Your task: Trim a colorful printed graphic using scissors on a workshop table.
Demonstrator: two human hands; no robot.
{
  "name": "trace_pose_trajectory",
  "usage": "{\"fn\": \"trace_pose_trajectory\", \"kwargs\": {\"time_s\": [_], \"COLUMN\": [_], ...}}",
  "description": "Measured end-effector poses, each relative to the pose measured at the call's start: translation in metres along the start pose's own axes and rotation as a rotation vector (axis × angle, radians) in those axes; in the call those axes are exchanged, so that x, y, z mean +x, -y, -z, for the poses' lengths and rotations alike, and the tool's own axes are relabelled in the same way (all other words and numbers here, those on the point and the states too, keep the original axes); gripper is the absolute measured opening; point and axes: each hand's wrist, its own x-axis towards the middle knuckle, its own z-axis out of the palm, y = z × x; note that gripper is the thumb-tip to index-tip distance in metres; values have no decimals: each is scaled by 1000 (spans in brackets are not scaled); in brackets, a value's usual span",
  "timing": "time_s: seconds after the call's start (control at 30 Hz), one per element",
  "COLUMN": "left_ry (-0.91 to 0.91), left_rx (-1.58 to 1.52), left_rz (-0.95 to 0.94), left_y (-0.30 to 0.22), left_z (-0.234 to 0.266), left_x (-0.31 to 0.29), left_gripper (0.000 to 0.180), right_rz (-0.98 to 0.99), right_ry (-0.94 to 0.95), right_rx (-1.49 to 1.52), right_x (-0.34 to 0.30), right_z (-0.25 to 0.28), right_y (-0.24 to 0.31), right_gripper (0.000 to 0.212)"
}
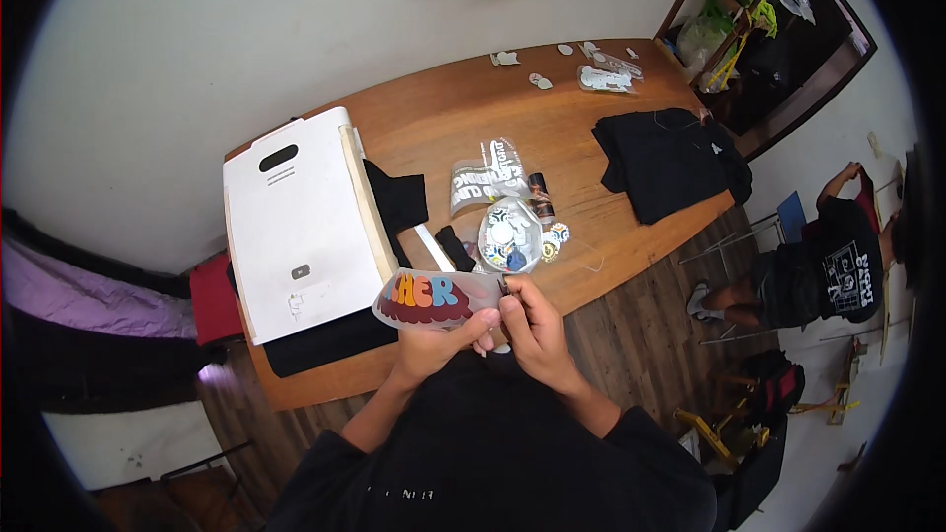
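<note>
My left hand [440,345] is closed on the lower edge of a translucent transfer film [426,299] printed with bulging colourful letters over a dark red shape. At the film's right end my right hand [534,325] is closed, thumb toward the sheet. A small dark-tipped tool [505,286] pokes out from its fingers; its kind is mostly hidden. Both hands are held up in front of the table's near edge. Just beyond them stands a clear round container [511,236] with printed cut-outs inside, and several round stickers [558,234] lie beside it.
A large white heat-press-like machine [301,227] covers the table's left, with black cloth [325,347] under it. Beyond the container lie printed film [490,177] and a dark can [541,196]. Folded black garments [670,163] lie at right. Another person [838,261] stands off right.
</note>
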Motion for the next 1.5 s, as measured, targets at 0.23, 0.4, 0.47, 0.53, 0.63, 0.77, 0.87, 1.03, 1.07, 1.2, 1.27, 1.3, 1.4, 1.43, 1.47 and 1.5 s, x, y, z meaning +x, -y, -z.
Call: {"fn": "trace_pose_trajectory", "kwargs": {"time_s": [0.23, 0.4, 0.47, 0.53, 0.63, 0.77, 0.87, 1.03, 1.07, 1.2, 1.27, 1.3, 1.4, 1.43, 1.47, 1.5], "left_ry": [-3, 20, 19, 18, 58, 44, 25, 41, 35, 37, 42, 48, -21, -66, -86, -110], "left_rx": [-26, -18, -8, 3, 1, -29, -33, -30, -32, -9, -2, 4, -11, -7, 4, 5], "left_rz": [-16, -12, -9, -7, -17, 3, 25, 10, 5, 46, 64, 85, 108, 107, 92, 103], "left_y": [0, 5, 5, 6, 6, 8, 8, 13, 13, 17, 19, 20, 20, 21, 24, 26], "left_z": [-2, -1, -1, -1, -1, -5, -6, -3, -3, 2, 2, 1, 2, 3, 7, 10], "left_x": [0, -1, -1, -1, 0, -3, -4, -3, -3, -4, -6, -6, -8, -9, -10, -10], "left_gripper": [19, 17, 17, 16, 17, 18, 18, 19, 19, 20, 19, 19, 15, 15, 15, 14], "right_rz": [16, 12, 19, 21, 27, 46, 86, 49, 50, 31, 12, 43, 11, -24, -49, -54], "right_ry": [-8, -17, -21, -30, -46, -50, -51, -52, -52, -57, -56, -67, -113, -123, -157, -176], "right_rx": [16, 46, 43, 28, 56, 123, 88, 153, 153, 93, 96, 85, 103, 164, 146, 164], "right_x": [1, 2, 2, 2, 3, 6, 7, 8, 9, 9, 12, 15, 27, 37, 49, 63], "right_z": [-1, -1, -1, -1, -1, -3, -2, -4, -4, -2, -2, -1, 8, 11, 14, 18], "right_y": [2, 0, 0, 0, 1, 5, 0, 1, 1, -8, -8, -7, -31, -43, -57, -82], "right_gripper": [15, 15, 15, 15, 15, 16, 16, 17, 17, 16, 16, 16, 16, 15, 16, 18]}}
